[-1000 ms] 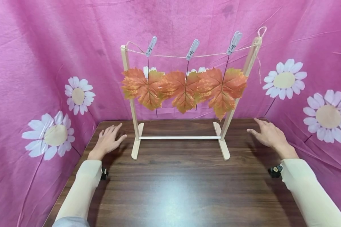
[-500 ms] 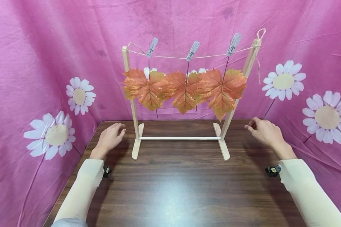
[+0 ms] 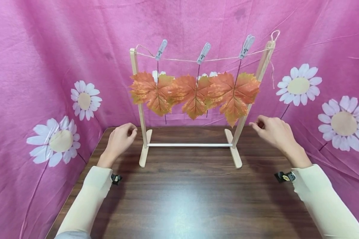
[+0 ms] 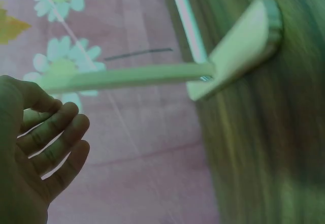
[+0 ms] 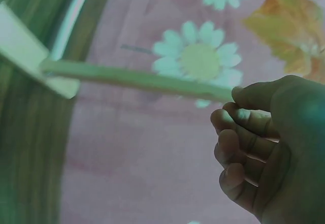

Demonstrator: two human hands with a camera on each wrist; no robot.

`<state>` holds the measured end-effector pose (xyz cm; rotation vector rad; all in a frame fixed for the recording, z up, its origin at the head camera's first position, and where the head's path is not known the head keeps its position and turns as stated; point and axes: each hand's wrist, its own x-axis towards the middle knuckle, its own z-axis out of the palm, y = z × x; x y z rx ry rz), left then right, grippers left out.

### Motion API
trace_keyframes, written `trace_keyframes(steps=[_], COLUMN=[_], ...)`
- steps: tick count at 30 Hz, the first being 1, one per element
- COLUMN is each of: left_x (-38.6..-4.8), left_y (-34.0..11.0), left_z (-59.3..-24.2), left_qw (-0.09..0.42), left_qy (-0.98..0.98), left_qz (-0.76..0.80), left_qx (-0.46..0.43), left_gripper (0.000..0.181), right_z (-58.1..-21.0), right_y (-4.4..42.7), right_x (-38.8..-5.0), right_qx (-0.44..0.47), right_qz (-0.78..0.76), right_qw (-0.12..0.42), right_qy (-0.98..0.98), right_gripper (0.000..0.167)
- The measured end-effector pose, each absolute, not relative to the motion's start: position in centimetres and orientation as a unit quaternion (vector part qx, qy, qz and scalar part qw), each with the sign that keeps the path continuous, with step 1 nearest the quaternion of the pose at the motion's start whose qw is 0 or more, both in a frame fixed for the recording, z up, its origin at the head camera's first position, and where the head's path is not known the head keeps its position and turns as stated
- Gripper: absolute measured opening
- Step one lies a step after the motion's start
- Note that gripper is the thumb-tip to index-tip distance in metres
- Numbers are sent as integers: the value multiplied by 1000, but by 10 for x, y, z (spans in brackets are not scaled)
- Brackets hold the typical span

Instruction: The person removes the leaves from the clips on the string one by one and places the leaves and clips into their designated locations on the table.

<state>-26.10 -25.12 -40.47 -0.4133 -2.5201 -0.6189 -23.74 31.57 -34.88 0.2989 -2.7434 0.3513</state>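
A wooden stand carries a string (image 3: 179,60) between its left post (image 3: 141,119) and right post (image 3: 241,127). Three grey clothespins, the middle one (image 3: 203,53) among them, clip orange leaves by their stems to the string: a left leaf (image 3: 155,94), a middle leaf (image 3: 194,96) and a right leaf (image 3: 233,94). My left hand (image 3: 120,139) hovers left of the left post, its fingers loosely curved and holding nothing. On the other side my right hand (image 3: 275,134) hangs near the right post, fingers loosely bent, nothing in them. Both wrist views show the hands apart from the leaves.
A white rod (image 3: 189,145) joins the stand's two wooden feet, the left foot (image 3: 145,156) and the right foot (image 3: 234,157), on a brown wooden table (image 3: 182,192). Pink cloth (image 3: 179,20) with white daisies hangs behind and at both sides.
Both hands have lifted off the table and moved inward toward the stand's posts. Their fingers, spread a second ago, are now loosely curved. Leaves, clothespins and stand have stayed in place.
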Motion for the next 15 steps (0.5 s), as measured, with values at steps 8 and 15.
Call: trace_keyframes(steps=[8,15], left_x=[-254,-249], left_y=[-231,-214], left_z=[-381,-361], left_qw=[272,291], left_qy=[-907,-888], left_qz=[-272,-299], left_qx=[-173,-196], left_gripper=[12,9], right_z=[-317,-289], right_y=[284,260], right_x=[-224,-216], right_qx=[156,185], right_qz=[135,140], right_qw=[236,267], right_qy=[-950,-936], right_gripper=[25,23])
